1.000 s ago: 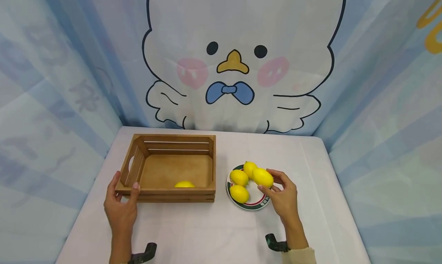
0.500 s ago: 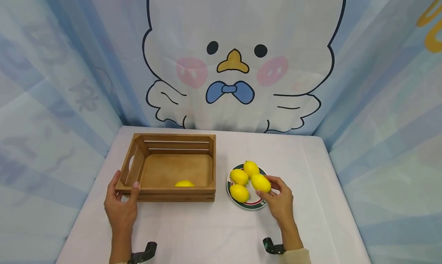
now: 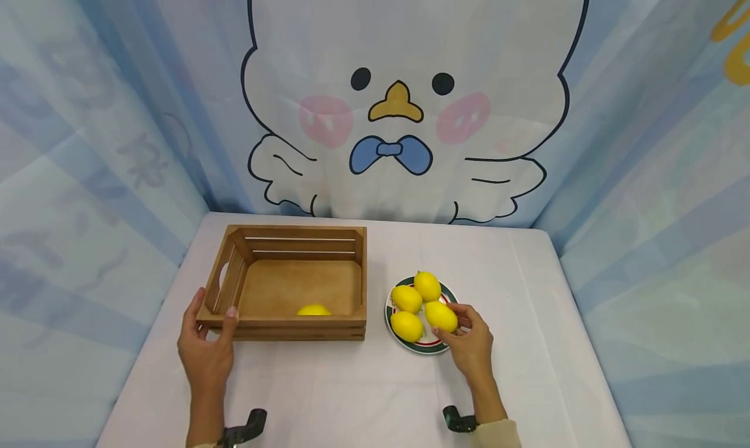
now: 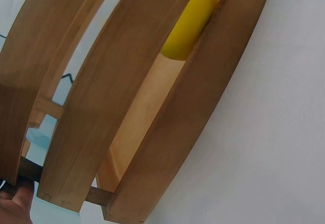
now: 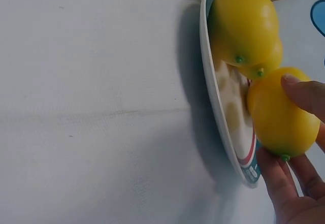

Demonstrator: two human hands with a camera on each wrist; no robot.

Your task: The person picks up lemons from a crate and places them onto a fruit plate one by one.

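My right hand point(image 3: 472, 347) pinches a yellow lemon point(image 3: 441, 316) between thumb and fingers, low over the right part of a plate point(image 3: 424, 351) with a green rim and a red ring. In the right wrist view the thumb lies on one side of that lemon point(image 5: 284, 115) and the fingertips on the other. Several lemons are on the plate, the others bunched at its left and back. My left hand point(image 3: 206, 353) grips the front left corner of a slatted wooden crate point(image 3: 281, 331), thumb on the front rail. Inside the crate, one lemon point(image 3: 314, 310) shows partly above the front wall.
A white cloth covers the table point(image 3: 328, 396). Curtains stand behind and on both sides, the back one point(image 3: 392, 194) printed with a cartoon bird. The plate sits to the right of the crate with a strip of tablecloth between them.
My right hand has brought its lemon down and slightly left, nearer the plate's surface. The left hand keeps its hold on the crate's corner.
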